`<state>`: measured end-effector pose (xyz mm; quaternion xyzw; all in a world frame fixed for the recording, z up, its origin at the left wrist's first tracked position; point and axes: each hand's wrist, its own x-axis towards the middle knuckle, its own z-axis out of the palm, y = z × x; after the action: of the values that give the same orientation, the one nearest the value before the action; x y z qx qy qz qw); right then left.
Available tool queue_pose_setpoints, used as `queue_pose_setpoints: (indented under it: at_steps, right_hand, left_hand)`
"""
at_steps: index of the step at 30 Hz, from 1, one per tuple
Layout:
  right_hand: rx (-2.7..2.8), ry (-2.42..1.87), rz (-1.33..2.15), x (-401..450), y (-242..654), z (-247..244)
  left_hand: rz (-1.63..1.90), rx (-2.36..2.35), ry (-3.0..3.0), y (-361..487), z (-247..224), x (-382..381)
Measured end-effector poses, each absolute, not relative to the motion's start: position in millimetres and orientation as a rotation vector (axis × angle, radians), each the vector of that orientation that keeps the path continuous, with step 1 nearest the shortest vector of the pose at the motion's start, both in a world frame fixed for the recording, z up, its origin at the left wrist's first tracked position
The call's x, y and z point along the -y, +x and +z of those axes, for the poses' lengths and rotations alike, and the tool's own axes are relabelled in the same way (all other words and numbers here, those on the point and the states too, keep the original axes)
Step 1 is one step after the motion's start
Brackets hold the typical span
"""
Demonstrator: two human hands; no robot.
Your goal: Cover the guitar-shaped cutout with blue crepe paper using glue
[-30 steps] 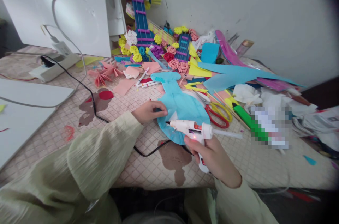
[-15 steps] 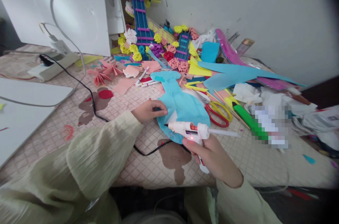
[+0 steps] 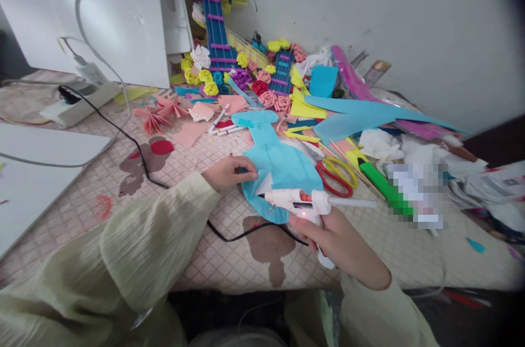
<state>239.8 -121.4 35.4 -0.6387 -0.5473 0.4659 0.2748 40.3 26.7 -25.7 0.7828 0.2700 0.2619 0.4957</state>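
A light-blue paper-covered guitar shape (image 3: 283,164) lies on the patterned tablecloth, its narrow neck pointing away from me. My left hand (image 3: 232,173) pinches the left edge of its body between thumb and fingers. In my right hand (image 3: 332,235) is a white glue gun (image 3: 297,201) with a lit orange light and a glue stick out of its back. The gun's dark nozzle points left, over the lower left of the body, beside a small white patch (image 3: 264,184).
Red-handled scissors (image 3: 334,178), a green marker-like tube (image 3: 385,186) and crumpled white tissue are at the right. Paper flowers and dark-blue guitar shapes (image 3: 217,30) stand at the back. A power strip (image 3: 80,108) sits at the left; a black cord crosses the table.
My right hand and the glue gun have moved slightly right. My left hand keeps its grip on the blue shape's edge. The view has shifted a little.
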Motion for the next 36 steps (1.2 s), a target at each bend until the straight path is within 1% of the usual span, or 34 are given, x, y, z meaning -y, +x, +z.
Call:
queue_pose_setpoints:
  at_steps: [4, 8, 10, 14, 17, 20, 28, 32, 36]
  right_hand:
    - [1.393, -1.839, 1.252, 124.9, 249.2, 37.9]
    - [1.209, -1.856, 1.262, 129.4, 260.9, 31.2]
    - [1.083, -1.761, 1.181, 130.0, 267.8, 24.1]
    - [0.781, -1.536, 0.886, 126.0, 282.6, 8.4]
    - [0.594, -1.457, 0.788, 122.3, 291.4, 0.2]
    - [0.503, -1.425, 0.815, 121.6, 295.6, -5.8]
    - [0.487, -1.416, 0.892, 125.1, 298.9, -18.0]
    - [0.373, -1.390, 0.859, 124.7, 297.9, -16.0]
    - [0.260, -1.178, 0.915, 123.3, 292.3, -13.2]
  left_hand:
    - [0.640, -0.648, 1.891, 40.3, -25.4, -26.8]
    - [0.647, -0.641, 1.897, 39.1, -24.9, -26.2]
    - [0.647, -0.631, 1.906, 38.6, -24.4, -25.9]
    - [0.639, -0.602, 1.938, 39.1, -22.8, -25.0]
    - [0.626, -0.565, 1.967, 40.2, -21.3, -23.8]
    - [0.594, -0.517, 2.036, 40.3, -20.4, -22.4]
    - [0.600, -0.512, 2.271, 39.8, -24.0, -21.1]
    - [0.658, -0.554, 2.165, 40.7, -25.5, -20.0]
    - [0.874, -0.861, 1.889, 39.5, -22.9, -18.3]
